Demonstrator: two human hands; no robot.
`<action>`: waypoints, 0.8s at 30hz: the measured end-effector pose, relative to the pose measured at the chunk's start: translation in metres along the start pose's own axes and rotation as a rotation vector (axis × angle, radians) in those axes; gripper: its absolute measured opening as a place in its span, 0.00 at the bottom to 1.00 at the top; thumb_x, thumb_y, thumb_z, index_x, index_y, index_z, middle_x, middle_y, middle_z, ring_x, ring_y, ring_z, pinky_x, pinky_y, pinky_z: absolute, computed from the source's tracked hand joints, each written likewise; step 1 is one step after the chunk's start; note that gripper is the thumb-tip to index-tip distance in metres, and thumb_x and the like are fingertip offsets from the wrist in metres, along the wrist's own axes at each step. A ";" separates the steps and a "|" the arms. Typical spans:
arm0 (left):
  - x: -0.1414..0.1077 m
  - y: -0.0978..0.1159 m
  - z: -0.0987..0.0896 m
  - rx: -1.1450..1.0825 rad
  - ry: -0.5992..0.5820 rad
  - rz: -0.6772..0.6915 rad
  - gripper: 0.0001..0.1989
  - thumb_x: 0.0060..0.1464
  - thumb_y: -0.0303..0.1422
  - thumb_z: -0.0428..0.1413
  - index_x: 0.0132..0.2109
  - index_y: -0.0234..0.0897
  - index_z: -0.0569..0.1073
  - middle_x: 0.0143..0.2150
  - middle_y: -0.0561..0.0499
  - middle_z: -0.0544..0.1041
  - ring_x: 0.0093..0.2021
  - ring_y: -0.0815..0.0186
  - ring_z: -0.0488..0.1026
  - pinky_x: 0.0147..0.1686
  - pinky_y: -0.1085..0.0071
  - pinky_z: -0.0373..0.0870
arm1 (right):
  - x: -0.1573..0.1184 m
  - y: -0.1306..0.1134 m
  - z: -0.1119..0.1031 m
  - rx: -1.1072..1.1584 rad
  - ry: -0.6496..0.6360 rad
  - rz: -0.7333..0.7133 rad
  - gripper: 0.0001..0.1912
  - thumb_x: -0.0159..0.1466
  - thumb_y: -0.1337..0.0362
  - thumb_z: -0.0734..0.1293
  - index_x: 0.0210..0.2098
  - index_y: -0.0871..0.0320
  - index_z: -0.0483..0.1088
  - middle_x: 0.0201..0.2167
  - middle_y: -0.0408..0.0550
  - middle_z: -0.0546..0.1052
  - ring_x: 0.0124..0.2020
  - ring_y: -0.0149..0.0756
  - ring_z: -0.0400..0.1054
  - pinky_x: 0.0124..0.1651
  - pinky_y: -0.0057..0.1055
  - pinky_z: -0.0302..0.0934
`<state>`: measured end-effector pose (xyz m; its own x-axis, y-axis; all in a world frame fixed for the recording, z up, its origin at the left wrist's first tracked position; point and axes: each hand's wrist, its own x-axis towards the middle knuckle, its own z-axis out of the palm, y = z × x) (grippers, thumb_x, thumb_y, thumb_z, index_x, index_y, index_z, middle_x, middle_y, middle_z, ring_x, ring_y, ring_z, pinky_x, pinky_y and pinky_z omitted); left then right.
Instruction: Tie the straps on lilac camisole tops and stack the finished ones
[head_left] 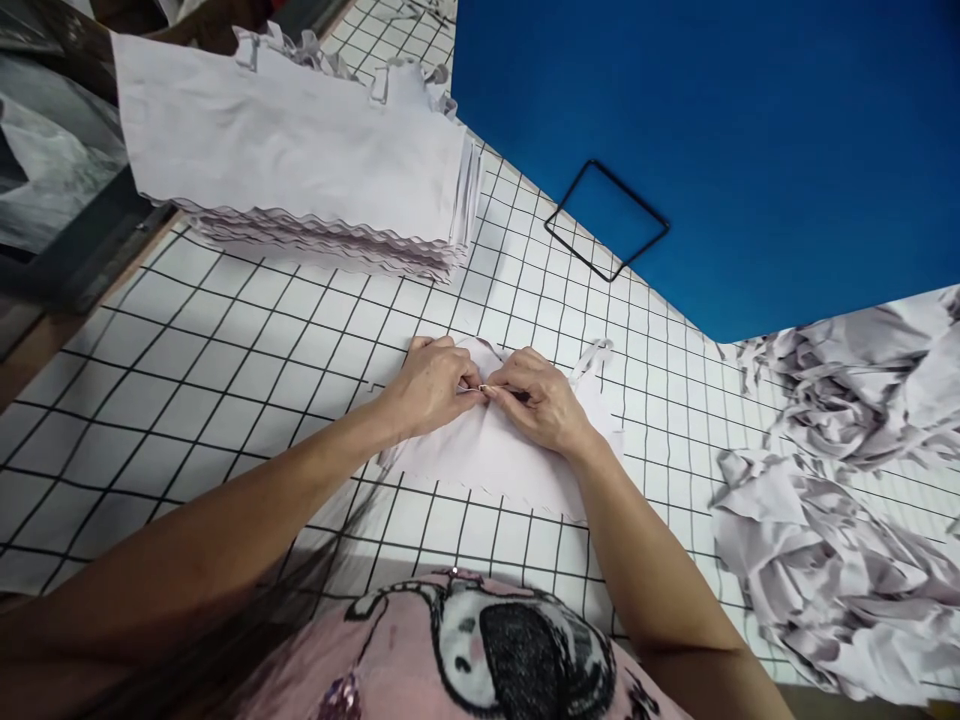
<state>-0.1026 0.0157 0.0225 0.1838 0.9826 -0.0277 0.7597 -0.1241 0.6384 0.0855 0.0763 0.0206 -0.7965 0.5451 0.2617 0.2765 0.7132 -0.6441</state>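
Note:
On the gridded table a pale lilac-white garment piece point(495, 465) lies in front of me, with a thin strap loop point(594, 360) sticking out at its right. My left hand point(435, 388) rests on its upper part, thumb and fingers pinched on the fabric edge. Right beside it, my right hand point(538, 398) pinches the same edge, so the fingertips of both hands almost meet. Whatever small detail sits between the fingertips is too small to make out. Both hands partly cover the top of the piece.
A neat stack of similar folded garment pieces point(300, 140) with straps lies at the back left. Crumpled heaps of pale fabric point(840, 560) sit at the right. A large flat blue area point(712, 150) fills the back right, with a black four-sided outline point(592, 163) across its edge.

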 end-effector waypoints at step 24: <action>0.002 0.003 -0.003 -0.004 -0.029 -0.012 0.09 0.55 0.37 0.58 0.31 0.38 0.77 0.30 0.52 0.79 0.41 0.59 0.68 0.46 0.58 0.55 | 0.003 -0.004 -0.017 -0.263 -0.223 -0.064 0.11 0.69 0.65 0.60 0.33 0.57 0.72 0.29 0.47 0.69 0.35 0.38 0.59 0.36 0.36 0.50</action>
<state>-0.1018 0.0175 0.0263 0.1928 0.9796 -0.0576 0.7596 -0.1119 0.6407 0.0911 0.0830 0.0363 -0.9065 0.4067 0.1135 0.3282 0.8478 -0.4165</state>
